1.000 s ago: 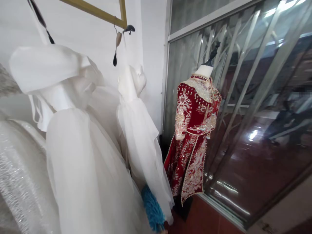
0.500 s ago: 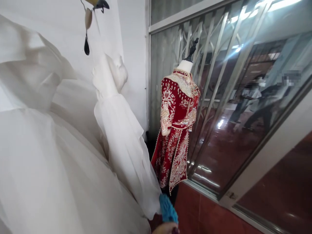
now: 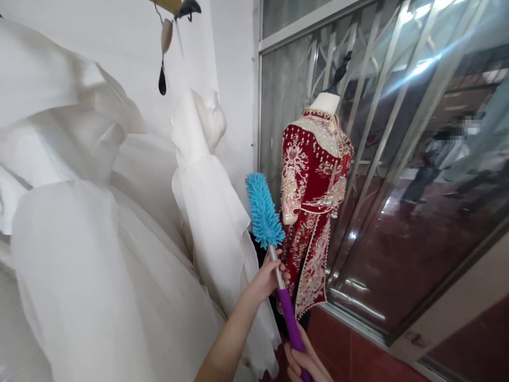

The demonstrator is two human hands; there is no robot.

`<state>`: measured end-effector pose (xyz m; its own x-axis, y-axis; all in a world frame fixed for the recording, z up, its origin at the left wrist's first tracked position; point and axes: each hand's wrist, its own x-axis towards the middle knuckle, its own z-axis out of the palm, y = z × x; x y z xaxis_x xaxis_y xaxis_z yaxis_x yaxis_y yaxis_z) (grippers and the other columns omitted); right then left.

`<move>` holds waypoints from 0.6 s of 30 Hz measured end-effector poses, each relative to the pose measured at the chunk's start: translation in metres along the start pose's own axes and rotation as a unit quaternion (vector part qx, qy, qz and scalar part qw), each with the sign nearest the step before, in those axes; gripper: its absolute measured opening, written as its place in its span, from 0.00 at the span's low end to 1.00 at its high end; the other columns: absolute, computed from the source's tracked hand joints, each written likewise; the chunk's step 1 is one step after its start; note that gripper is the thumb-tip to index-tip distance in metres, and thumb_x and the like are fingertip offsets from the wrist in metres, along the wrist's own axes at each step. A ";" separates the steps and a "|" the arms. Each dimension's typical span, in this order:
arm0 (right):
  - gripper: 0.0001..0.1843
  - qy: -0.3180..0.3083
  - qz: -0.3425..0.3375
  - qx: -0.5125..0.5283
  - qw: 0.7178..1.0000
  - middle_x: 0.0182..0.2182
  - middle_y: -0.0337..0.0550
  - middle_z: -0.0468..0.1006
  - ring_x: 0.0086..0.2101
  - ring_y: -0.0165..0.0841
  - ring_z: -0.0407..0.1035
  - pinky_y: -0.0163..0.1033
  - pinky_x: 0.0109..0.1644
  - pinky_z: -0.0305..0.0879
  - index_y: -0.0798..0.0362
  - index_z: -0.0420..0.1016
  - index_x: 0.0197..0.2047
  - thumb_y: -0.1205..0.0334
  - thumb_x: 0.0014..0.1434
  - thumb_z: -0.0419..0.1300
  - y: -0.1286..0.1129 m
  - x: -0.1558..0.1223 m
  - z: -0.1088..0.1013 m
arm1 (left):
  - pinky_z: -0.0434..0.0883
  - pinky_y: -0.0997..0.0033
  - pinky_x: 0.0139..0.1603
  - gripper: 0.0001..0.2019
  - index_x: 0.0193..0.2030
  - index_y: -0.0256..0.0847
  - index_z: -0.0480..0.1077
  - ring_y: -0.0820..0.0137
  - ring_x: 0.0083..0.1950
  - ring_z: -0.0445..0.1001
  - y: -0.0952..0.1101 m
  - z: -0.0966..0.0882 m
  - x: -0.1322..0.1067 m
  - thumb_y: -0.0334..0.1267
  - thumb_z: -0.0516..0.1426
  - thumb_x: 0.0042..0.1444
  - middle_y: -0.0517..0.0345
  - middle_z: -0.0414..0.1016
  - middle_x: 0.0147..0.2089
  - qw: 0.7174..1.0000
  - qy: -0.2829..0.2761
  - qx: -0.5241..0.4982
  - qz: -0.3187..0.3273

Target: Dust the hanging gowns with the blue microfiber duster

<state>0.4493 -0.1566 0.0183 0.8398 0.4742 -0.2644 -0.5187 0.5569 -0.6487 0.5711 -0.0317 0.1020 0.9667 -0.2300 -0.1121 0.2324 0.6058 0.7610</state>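
Observation:
I hold a duster upright, with a fluffy blue head, a metal shaft and a purple handle. My left hand grips the metal shaft just below the blue head. My right hand holds the purple handle at the bottom edge of the view. The blue head stands between a hanging white dress and a red embroidered gown on a mannequin, close to the gown's sleeve.
A large white tulle gown fills the left side, against a white wall. A glass window with a metal grille runs along the right, showing reflections of people. A hanger hangs from a rail above. The floor is red tile.
The duster has risen from the bottom edge to chest height in front of the red gown. Both my hands have come into view on its shaft and handle.

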 end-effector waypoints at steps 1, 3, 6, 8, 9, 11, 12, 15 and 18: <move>0.49 -0.022 0.007 -0.019 1.000 0.17 0.24 0.68 0.09 0.14 0.41 0.27 0.13 0.35 0.36 0.46 0.62 0.48 0.41 0.67 -0.008 -0.001 0.011 | 0.64 0.73 0.29 0.26 0.53 0.47 0.60 0.76 0.24 0.68 0.012 0.004 -0.005 0.41 0.61 0.46 0.70 0.64 0.25 1.000 -0.001 0.000 0.015; 0.50 -0.059 0.016 -0.038 0.997 0.18 0.25 0.69 0.09 0.14 0.42 0.27 0.13 0.38 0.37 0.42 0.64 0.49 0.43 0.67 -0.024 -0.002 0.028 | 0.63 0.74 0.27 0.27 0.53 0.48 0.60 0.77 0.23 0.66 0.032 0.008 -0.011 0.42 0.62 0.45 0.70 0.63 0.25 0.999 0.003 -0.003 0.043; 0.49 -0.094 0.023 -0.037 0.995 0.18 0.24 0.68 0.10 0.14 0.41 0.26 0.13 0.37 0.37 0.40 0.65 0.52 0.47 0.65 -0.038 0.002 0.043 | 0.62 0.75 0.26 0.27 0.52 0.48 0.60 0.79 0.22 0.62 0.049 0.008 -0.015 0.43 0.63 0.45 0.71 0.60 0.24 0.997 0.014 -0.014 0.077; 0.47 -0.101 0.028 -0.033 0.994 0.18 0.24 0.68 0.11 0.15 0.41 0.26 0.14 0.37 0.36 0.38 0.65 0.54 0.50 0.63 -0.040 0.008 0.045 | 0.61 0.76 0.25 0.27 0.52 0.48 0.61 0.80 0.21 0.60 0.052 0.003 -0.013 0.43 0.63 0.45 0.71 0.59 0.24 0.995 0.027 -0.024 0.091; 0.46 -0.103 0.032 -0.032 0.994 0.18 0.25 0.68 0.11 0.15 0.41 0.26 0.14 0.37 0.36 0.38 0.65 0.54 0.51 0.63 -0.040 0.011 0.044 | 0.60 0.76 0.24 0.26 0.51 0.47 0.61 0.80 0.21 0.59 0.052 0.000 -0.011 0.43 0.63 0.45 0.71 0.58 0.24 0.995 0.036 -0.030 0.091; 0.45 -0.106 0.046 -0.032 0.993 0.18 0.25 0.68 0.11 0.15 0.42 0.26 0.14 0.37 0.36 0.41 0.64 0.53 0.50 0.63 -0.039 0.017 0.040 | 0.60 0.76 0.24 0.26 0.51 0.46 0.61 0.81 0.20 0.58 0.046 -0.009 -0.005 0.42 0.63 0.45 0.72 0.57 0.23 0.994 0.054 -0.045 0.081; 0.45 -0.108 0.056 -0.032 0.992 0.18 0.24 0.68 0.11 0.15 0.42 0.26 0.14 0.37 0.36 0.43 0.64 0.52 0.48 0.64 -0.038 0.020 0.036 | 0.59 0.76 0.24 0.26 0.51 0.46 0.61 0.81 0.20 0.58 0.040 -0.015 -0.002 0.42 0.63 0.45 0.72 0.56 0.23 0.994 0.065 -0.053 0.074; 0.45 -0.091 0.093 -0.037 0.991 0.16 0.23 0.67 0.10 0.14 0.42 0.26 0.13 0.35 0.39 0.52 0.61 0.49 0.42 0.68 -0.031 0.031 0.018 | 0.58 0.77 0.23 0.24 0.49 0.46 0.61 0.81 0.19 0.57 0.013 -0.037 0.013 0.40 0.63 0.45 0.74 0.55 0.21 0.990 0.107 -0.082 0.040; 0.45 -0.062 0.123 -0.041 0.990 0.14 0.22 0.67 0.10 0.13 0.42 0.25 0.13 0.33 0.44 0.60 0.56 0.47 0.35 0.71 -0.011 0.044 -0.015 | 0.56 0.77 0.22 0.20 0.47 0.45 0.62 0.81 0.17 0.57 -0.029 -0.068 0.029 0.39 0.62 0.47 0.74 0.55 0.20 0.979 0.166 -0.113 -0.017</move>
<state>0.4947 -0.1520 0.0028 0.6613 0.6714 -0.3345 -0.6853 0.3596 -0.6332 0.5994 -0.0043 0.0328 0.9305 -0.0155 -0.3660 0.2474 0.7633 0.5968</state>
